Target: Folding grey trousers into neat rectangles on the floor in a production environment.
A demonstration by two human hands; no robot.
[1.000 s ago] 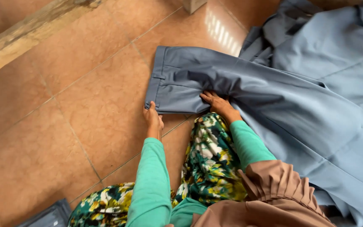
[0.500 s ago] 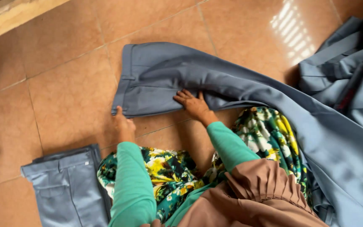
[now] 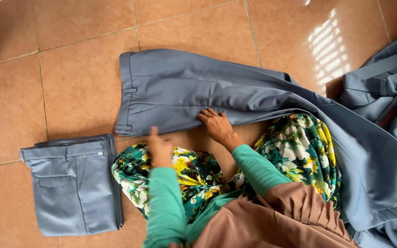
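A pair of grey-blue trousers (image 3: 198, 96) lies flat on the tiled floor, waistband to the left, legs running off to the right. My right hand (image 3: 216, 125) rests palm down on its lower edge, fingers spread. My left hand (image 3: 159, 149) hovers blurred just below the waistband, above my floral-patterned lap (image 3: 194, 174), holding nothing. A second pair of grey-blue trousers (image 3: 72, 183) lies folded into a neat rectangle at the lower left.
A heap of more grey-blue garments (image 3: 384, 92) sits at the right edge. The floor is brown-orange tiles (image 3: 79, 78) with a bright window reflection at the upper right. My green sleeves and brown cloth fill the lower middle.
The view has shifted, so the folded trousers show fully at lower left. My left hand has come off the waistband corner and moved back toward my lap. My right hand stays on the trousers.
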